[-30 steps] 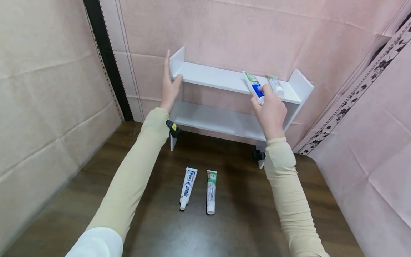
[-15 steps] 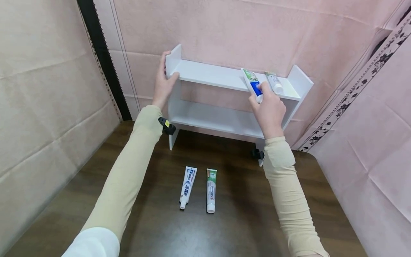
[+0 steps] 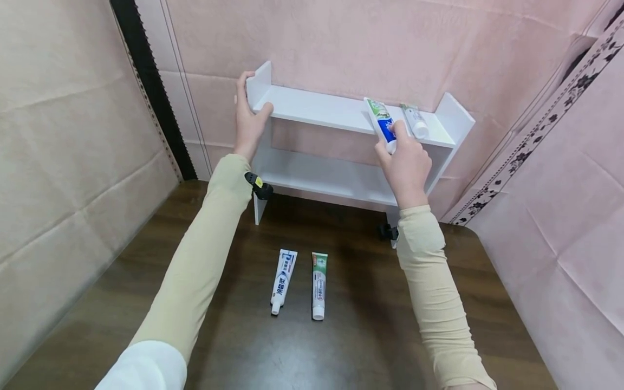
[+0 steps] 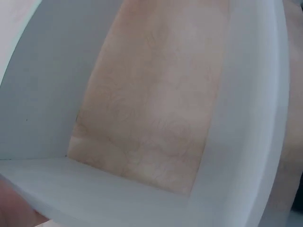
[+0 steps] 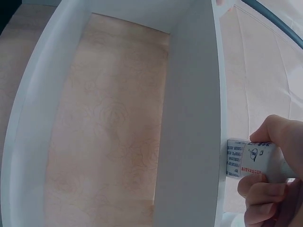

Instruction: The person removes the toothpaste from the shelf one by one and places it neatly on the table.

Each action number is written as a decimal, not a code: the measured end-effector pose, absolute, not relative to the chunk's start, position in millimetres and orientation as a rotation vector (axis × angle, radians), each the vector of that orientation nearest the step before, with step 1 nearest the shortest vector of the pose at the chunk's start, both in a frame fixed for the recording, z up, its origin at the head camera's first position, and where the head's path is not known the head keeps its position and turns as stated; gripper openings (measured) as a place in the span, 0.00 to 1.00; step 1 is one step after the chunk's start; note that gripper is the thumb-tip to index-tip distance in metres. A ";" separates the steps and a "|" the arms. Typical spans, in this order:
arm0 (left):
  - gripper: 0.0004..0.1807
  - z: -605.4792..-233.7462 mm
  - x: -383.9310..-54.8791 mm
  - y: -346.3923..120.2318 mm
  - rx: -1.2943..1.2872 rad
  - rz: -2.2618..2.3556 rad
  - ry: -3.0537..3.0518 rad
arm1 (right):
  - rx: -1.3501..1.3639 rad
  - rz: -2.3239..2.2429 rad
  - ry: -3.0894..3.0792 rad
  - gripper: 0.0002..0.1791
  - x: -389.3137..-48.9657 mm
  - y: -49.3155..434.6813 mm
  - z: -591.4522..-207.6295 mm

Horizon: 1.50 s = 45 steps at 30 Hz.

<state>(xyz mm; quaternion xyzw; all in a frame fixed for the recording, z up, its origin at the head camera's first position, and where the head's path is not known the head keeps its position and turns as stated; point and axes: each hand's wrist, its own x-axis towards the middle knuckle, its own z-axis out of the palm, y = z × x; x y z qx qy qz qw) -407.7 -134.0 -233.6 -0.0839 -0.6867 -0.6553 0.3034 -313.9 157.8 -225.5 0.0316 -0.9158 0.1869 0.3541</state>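
Note:
A white two-tier shelf (image 3: 317,111) stands on a dark wooden table against a pink wall. My left hand (image 3: 247,122) grips the shelf's left end panel, thumb on the top board. My right hand (image 3: 403,160) holds the cap end of a green, white and blue toothpaste tube (image 3: 381,122) lying on the top board; the right wrist view shows fingers (image 5: 265,189) pinching the tube (image 5: 246,161) beside the shelf's board (image 5: 189,118). A second small tube (image 3: 415,120) lies to its right. The left wrist view shows only the shelf's boards (image 4: 246,118) close up.
Two more toothpaste tubes lie side by side on the table (image 3: 370,336) in front of the shelf: a white and blue one (image 3: 283,279) and a green and white one (image 3: 319,284). Fabric-covered walls close in on the left, back and right.
My left hand went from flat against the shelf's left end panel to curled round it. The right hand stays on the tube on the top board. The view shifted slightly.

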 end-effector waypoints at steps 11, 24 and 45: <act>0.40 -223.6 -385.6 -129.2 -0.289 -1.858 -1.800 | 0.056 0.469 -2.361 0.21 -307.8 157.3 -228.1; 0.39 -229.8 -390.1 -135.1 -0.265 -1.869 -1.799 | 0.102 0.545 -2.307 0.20 -291.0 159.7 -247.6; 0.39 -227.4 -390.9 -132.2 -0.257 -1.869 -1.840 | 0.138 0.561 -2.218 0.18 -259.2 169.5 -270.2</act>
